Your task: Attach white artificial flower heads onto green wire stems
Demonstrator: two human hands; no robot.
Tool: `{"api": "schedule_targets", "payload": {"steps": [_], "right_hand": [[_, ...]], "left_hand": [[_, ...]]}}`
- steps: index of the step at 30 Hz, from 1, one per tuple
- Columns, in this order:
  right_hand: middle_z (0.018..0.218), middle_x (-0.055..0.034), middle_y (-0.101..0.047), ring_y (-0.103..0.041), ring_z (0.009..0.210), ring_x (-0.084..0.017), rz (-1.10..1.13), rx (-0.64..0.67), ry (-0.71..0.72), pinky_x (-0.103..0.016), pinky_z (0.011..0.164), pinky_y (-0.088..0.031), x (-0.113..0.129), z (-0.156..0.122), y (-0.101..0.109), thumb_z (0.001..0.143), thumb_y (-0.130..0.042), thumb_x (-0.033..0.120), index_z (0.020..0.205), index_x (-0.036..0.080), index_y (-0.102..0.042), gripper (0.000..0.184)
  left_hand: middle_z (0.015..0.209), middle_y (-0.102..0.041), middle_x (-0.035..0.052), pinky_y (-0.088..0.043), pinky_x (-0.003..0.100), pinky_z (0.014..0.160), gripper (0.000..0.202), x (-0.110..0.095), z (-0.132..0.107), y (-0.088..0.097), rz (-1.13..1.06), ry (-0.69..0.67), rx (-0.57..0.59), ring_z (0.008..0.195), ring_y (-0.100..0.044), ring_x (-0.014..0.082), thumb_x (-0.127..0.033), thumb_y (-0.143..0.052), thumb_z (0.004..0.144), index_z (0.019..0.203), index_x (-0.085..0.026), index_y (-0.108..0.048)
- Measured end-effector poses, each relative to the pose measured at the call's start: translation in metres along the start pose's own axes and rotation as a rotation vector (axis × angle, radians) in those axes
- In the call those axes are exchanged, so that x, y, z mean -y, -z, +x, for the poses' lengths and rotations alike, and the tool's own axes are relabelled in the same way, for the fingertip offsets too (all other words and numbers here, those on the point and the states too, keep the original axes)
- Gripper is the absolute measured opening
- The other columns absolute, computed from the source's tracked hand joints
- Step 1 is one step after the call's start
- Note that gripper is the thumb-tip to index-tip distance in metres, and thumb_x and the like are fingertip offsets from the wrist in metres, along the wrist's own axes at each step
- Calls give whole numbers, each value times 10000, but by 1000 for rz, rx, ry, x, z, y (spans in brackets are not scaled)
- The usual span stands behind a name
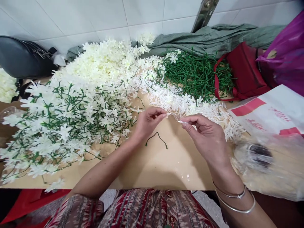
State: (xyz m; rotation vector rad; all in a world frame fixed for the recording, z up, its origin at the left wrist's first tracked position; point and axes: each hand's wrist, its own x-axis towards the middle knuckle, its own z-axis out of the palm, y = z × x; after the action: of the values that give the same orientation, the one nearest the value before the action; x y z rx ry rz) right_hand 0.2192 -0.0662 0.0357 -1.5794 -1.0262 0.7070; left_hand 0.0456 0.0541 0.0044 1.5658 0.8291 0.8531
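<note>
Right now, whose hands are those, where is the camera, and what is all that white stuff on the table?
There is no machine here. The camera sits on a person's head and looks down, so you see their own two hands. The left hand pinches a tiny white bit, and the right hand pinches a thin white piece. Both are too small to make out better. Below them a loose green stem lies on the brown table. Behind are a heap of white flowers, a pile of green stems, and flowers on stems at the left.
</note>
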Motion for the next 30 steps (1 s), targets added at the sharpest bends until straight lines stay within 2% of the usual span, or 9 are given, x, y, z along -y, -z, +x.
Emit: {"api": "schedule_targets", "payload": {"steps": [4,6,9,17,21,23,25,28,30], "right_hand": [[898,-5,-771,-698,845,-177,111,-93,15,-350,814,-550,2,-3,-8,872,-800,268,918,247,-793,52],[861,11,-752,-689,813,-159,142,-140,41,-325,793,-554,9,-4,-13,860,-814,240,909,247,-770,67],[809,29,-713,-672,775,-145,154,-185,97,-304,765,-560,20,-9,-20,848,-822,206,865,242,-711,118],[829,24,-685,-658,792,-159,81,-194,130,-340,782,-560,18,-21,-27,893,-770,154,877,247,-651,152],[838,5,-661,-646,819,-182,23,-271,144,-375,799,-543,11,-20,-26,921,-743,183,900,245,-646,117],[839,-6,-657,-641,813,-196,31,-304,145,-391,780,-539,9,-20,-27,930,-748,204,912,254,-643,117],[846,-8,-659,-637,802,-197,69,-317,157,-388,754,-537,8,-19,-28,932,-750,193,925,268,-646,129],[863,6,-667,-647,809,-179,138,-269,200,-359,738,-541,4,-19,-31,920,-749,151,953,271,-666,149],[868,14,-680,-667,827,-171,175,-199,196,-347,750,-551,1,-19,-32,914,-752,152,955,263,-679,139]], "left_hand": [[793,-715,-4,-480,243,724,292,-15,0,-7,-563,286,54,714,-579,97,-434,-958,728,877,-221,-826],[820,-723,-4,-497,240,753,321,-20,-2,-9,-696,373,73,736,-593,91,-416,-995,679,868,-220,-824],[855,-734,3,-525,260,807,339,-22,-7,-12,-737,429,84,769,-613,99,-426,-1006,667,858,-221,-815],[831,-696,9,-538,320,826,430,-15,-18,-19,-574,386,178,772,-596,132,-591,-950,705,874,-234,-779],[837,-707,12,-528,299,819,400,-12,-19,-19,-473,304,130,770,-601,126,-593,-888,796,910,-224,-786],[859,-731,19,-529,289,803,334,-15,-19,-16,-357,222,70,780,-621,129,-546,-851,859,937,-226,-794],[892,-757,27,-535,292,813,216,-20,-18,-13,-150,70,-3,815,-649,138,-443,-815,917,946,-229,-801],[949,-794,40,-551,309,865,83,-28,-17,-11,143,-148,-49,884,-688,151,-303,-772,956,950,-232,-814],[961,-810,42,-562,312,866,89,-27,-17,-12,149,-149,-14,887,-703,154,-309,-768,961,963,-238,-822]]}}
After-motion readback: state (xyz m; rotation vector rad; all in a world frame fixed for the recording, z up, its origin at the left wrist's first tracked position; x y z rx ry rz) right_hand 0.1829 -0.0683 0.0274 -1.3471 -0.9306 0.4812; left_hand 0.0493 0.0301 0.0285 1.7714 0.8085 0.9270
